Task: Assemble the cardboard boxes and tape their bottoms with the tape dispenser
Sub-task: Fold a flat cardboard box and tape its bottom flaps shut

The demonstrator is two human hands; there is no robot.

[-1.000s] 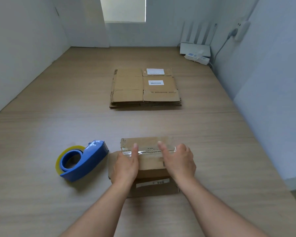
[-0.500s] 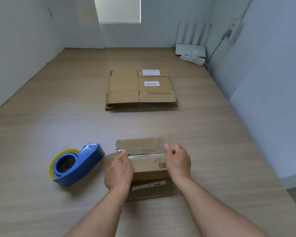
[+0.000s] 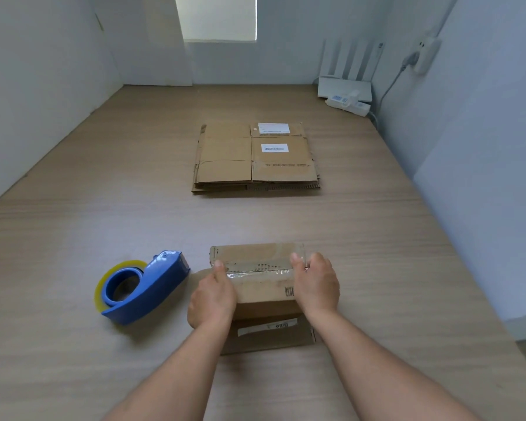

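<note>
A small assembled cardboard box [image 3: 260, 287] stands on the wooden table [image 3: 377, 253] close in front of me, with clear tape across its top seam. My left hand [image 3: 212, 294] grips the box's left side, thumb on the taped top. My right hand [image 3: 316, 284] grips the right side, fingers curled over the edge. A blue tape dispenser [image 3: 146, 287] with a yellowish tape roll lies on the table just left of the box, untouched. A stack of flattened cardboard boxes [image 3: 255, 159] lies farther back at the table's middle.
White walls close in the table on the left, back and right. A white router [image 3: 345, 83] with a power strip [image 3: 348, 103] sits in the far right corner, its cable running up to a wall socket [image 3: 424, 54].
Both hands slid from the box's top to its left and right sides, fingers curling round the edges. The box and the dispenser stayed in place.
</note>
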